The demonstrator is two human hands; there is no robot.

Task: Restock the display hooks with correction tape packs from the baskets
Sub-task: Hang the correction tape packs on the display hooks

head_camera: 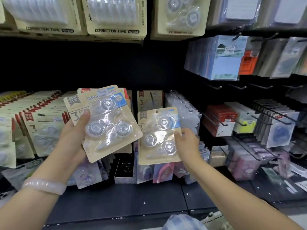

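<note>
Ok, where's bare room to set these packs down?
The dark shelf ledge below the purple packs is bare. Three empty hooks sit under the blue notepads. The left pack rows are crowded. Left hand and right hand both hold packs.

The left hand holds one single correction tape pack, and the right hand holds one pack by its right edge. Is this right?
Not quite. The head view shows the left hand holding a small stack of correction tape packs, not one: the edges of more cards show behind the front one. The rest is right: the right hand holds one pack by its right edge.
</note>
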